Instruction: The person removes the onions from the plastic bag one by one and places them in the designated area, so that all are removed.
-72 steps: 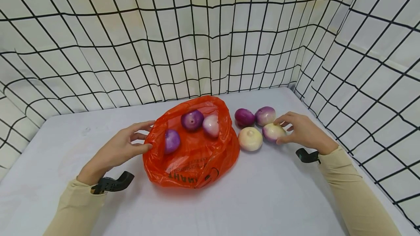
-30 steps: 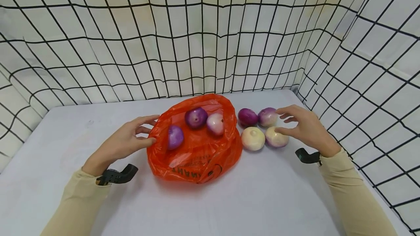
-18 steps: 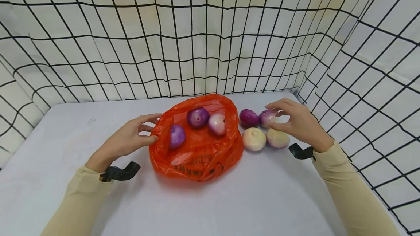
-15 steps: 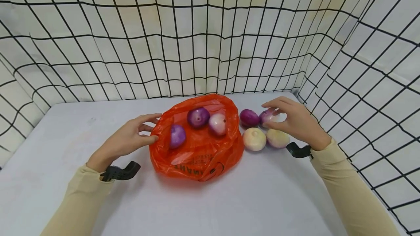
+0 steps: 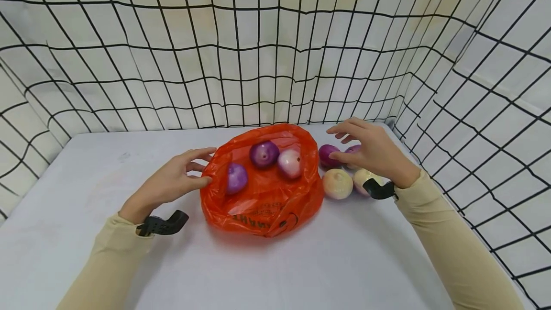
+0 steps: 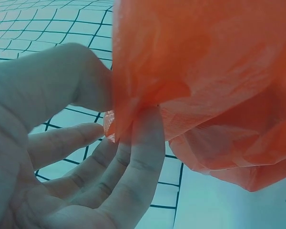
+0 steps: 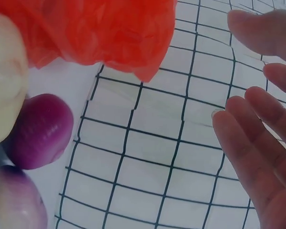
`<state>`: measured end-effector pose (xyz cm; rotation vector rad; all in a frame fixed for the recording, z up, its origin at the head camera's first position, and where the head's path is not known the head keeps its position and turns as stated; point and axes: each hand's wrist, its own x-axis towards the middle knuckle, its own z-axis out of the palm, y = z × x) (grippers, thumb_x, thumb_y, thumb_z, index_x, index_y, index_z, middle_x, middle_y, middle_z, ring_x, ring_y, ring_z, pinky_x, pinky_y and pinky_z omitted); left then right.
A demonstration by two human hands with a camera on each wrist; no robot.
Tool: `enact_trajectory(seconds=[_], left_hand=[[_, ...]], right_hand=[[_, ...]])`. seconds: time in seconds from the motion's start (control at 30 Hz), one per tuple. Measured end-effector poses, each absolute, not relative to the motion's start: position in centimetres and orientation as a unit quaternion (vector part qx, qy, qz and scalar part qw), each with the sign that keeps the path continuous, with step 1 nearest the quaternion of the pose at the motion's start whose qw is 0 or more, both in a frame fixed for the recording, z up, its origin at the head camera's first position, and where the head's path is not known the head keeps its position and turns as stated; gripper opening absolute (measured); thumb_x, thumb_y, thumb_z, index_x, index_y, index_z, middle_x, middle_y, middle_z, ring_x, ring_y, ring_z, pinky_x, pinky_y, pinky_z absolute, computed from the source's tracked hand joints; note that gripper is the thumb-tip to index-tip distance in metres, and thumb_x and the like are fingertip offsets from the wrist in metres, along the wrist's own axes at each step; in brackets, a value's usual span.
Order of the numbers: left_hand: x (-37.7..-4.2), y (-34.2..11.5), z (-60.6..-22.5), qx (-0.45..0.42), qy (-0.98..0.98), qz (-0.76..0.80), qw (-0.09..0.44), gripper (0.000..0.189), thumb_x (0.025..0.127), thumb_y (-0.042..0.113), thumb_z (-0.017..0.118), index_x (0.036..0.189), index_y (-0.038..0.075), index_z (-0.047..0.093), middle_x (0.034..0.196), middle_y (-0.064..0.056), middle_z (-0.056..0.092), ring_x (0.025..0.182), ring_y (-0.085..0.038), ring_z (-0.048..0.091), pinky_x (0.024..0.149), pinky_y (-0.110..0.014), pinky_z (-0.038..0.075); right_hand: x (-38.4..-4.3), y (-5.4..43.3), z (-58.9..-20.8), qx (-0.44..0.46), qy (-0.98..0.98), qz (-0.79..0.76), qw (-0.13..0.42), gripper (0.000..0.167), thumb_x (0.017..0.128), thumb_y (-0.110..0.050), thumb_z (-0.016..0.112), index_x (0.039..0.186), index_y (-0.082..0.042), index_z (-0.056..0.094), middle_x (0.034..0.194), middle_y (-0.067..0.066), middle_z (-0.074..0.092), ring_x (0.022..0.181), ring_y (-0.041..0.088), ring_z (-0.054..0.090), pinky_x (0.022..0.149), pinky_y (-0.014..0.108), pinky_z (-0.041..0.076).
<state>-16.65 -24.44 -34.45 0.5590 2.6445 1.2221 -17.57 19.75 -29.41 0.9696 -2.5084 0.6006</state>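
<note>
An orange-red plastic bag (image 5: 262,214) lies with its mouth held wide. My left hand (image 5: 172,181) pinches the bag's left rim between thumb and fingers, as the left wrist view shows. Inside are a purple onion (image 5: 236,178), a darker purple onion (image 5: 264,154) and a pinkish-white onion (image 5: 290,163). My right hand (image 5: 372,149) hovers right of the bag, fingers apart and holding nothing. Below it sit a small dark purple onion (image 5: 329,156), a cream onion (image 5: 337,184), a pale onion (image 5: 361,178) partly behind the wrist, and a light purple onion (image 5: 353,149) mostly covered.
A white table (image 5: 275,276) carries everything. Black wire mesh (image 5: 275,80) over white sheeting rises along the back, and more stands on the left and right sides. Each wrist wears a black camera mount, such as the left one (image 5: 163,225).
My right hand has let go of the pale onion, risen, and moved left over the other onions toward the bag. My left hand stays at the bag's rim. The head view has shifted slightly.
</note>
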Motion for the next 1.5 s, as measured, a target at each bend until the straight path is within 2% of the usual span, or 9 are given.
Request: enact_trajectory(seconds=[0.4,0.83,1.0,1.27,1.5], left_hand=[[-16.7,-24.6,-34.4,0.193,0.883,0.419,0.087,0.068,0.097,0.018,0.069,0.157,0.007,0.040,0.147,-0.020,0.055,0.129,-0.040,0.062,0.095,-0.048,0.062],[-16.7,-24.2,-34.4,0.207,0.874,0.431,0.086,0.069,0.095,0.017,0.070,0.157,0.005,0.041,0.147,-0.021,0.055,0.129,-0.039,0.062,0.097,-0.049,0.061],[-16.7,-24.2,-34.4,0.205,0.873,0.433,0.087,0.069,0.095,0.016,0.070,0.157,0.006,0.041,0.147,-0.021,0.055,0.129,-0.039,0.062,0.097,-0.048,0.061],[-16.6,-24.3,-34.4,0.206,0.873,0.434,0.084,0.069,0.095,0.015,0.070,0.157,0.005,0.041,0.147,-0.021,0.055,0.128,-0.039,0.062,0.097,-0.048,0.061],[-16.6,-24.4,-34.5,0.212,0.872,0.434,0.078,0.069,0.095,0.014,0.070,0.156,0.003,0.041,0.146,-0.022,0.056,0.127,-0.039,0.064,0.095,-0.046,0.062]], right_hand=[[-18.5,16.2,-28.5,0.375,-0.877,0.232,0.190,0.045,0.079,-0.014,0.090,0.120,-0.010,0.073,0.114,0.006,0.072,0.095,0.019,0.073,0.083,0.037,0.064],[-19.6,12.4,-28.0,0.384,-0.875,0.252,0.153,0.040,0.084,-0.017,0.087,0.121,-0.011,0.074,0.114,0.005,0.071,0.099,0.019,0.070,0.086,0.037,0.063],[-20.2,10.9,-28.1,0.382,-0.879,0.251,0.134,0.038,0.085,-0.020,0.086,0.120,-0.011,0.073,0.113,0.006,0.072,0.100,0.023,0.069,0.087,0.042,0.062],[-21.2,8.5,-28.7,0.385,-0.881,0.258,0.096,0.036,0.087,-0.021,0.084,0.119,-0.010,0.074,0.114,0.008,0.072,0.099,0.024,0.070,0.088,0.038,0.061],[-22.2,6.9,-30.1,0.379,-0.892,0.240,0.054,0.037,0.089,-0.024,0.082,0.119,-0.006,0.073,0.114,0.012,0.071,0.102,0.027,0.071,0.091,0.040,0.062]])
